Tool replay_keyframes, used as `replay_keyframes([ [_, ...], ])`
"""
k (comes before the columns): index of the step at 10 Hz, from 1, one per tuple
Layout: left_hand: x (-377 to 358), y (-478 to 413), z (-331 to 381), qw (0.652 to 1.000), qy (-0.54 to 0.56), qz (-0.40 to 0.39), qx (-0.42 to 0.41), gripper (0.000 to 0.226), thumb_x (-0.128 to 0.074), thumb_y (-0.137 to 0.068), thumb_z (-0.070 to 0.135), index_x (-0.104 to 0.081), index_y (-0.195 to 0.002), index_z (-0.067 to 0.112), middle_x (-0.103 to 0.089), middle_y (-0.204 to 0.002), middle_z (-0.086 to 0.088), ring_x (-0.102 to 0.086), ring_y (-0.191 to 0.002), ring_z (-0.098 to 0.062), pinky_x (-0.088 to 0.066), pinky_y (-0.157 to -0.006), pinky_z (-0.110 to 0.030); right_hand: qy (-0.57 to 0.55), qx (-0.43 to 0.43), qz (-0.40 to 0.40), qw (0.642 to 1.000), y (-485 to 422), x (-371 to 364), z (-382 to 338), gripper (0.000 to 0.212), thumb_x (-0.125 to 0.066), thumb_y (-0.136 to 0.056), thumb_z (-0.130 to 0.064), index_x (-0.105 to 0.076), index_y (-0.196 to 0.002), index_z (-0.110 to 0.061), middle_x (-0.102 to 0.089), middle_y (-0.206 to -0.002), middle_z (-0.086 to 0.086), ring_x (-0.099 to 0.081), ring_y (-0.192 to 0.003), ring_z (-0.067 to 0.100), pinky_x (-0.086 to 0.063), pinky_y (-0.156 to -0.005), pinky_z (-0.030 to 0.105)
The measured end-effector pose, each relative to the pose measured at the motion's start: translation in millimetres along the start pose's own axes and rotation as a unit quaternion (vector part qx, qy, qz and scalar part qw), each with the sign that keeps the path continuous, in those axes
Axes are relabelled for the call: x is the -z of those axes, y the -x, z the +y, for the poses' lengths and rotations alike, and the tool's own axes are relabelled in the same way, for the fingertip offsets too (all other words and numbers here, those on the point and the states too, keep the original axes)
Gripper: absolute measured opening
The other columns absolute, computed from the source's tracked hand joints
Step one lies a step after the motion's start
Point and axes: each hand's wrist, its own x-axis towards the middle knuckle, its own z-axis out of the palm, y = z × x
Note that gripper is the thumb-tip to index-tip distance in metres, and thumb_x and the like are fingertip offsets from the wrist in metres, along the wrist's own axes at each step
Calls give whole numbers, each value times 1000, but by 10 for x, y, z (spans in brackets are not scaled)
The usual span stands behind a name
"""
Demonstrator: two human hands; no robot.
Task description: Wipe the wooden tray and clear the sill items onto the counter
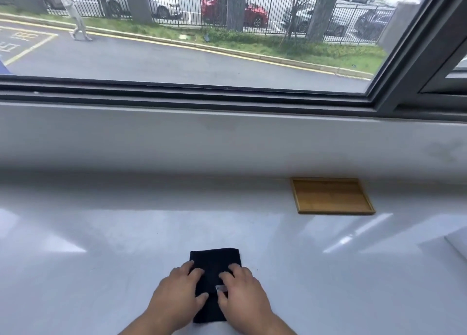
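Note:
A folded black cloth [214, 259] lies flat on the white counter [101, 271] near the front edge. My left hand [177, 294] rests on its left side, fingers spread. My right hand [243, 294] presses on its right side, next to a small grey tag. Both hands lie on top of the cloth rather than closing around it. A rectangular wooden tray [332, 195] with a raised rim sits flat at the back right of the counter, against the wall below the sill. It holds nothing and lies well away from both hands.
The white window sill [227, 137] runs across the view above the counter, under a dark window frame [202, 94]. A white object's corner [457, 243] shows at the right edge. Outside are a road, fence and parked cars.

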Motion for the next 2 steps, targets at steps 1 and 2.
replay_keyframes([
  [1,129,-21,21,999,-27,33,-11,81,-40,-89,77,-38,-159,37,-27,-172,5,-33,-151,-16,-35,-119,-33,-3,-4,30,1000,-3,176,-51,67,-34,-95,-58,-46,-153,-26,-47,-157,3,-41,-144,29,-37,-117,41],
  [2,291,-4,65,996,-28,81,-19,90,-24,-84,84,-28,-163,40,-18,-175,8,-22,-157,-15,-21,-127,-38,-14,-2,82,997,-3,440,-83,80,-26,-93,-69,-26,-163,-31,-29,-170,0,-17,-159,26,-14,-129,41],
])
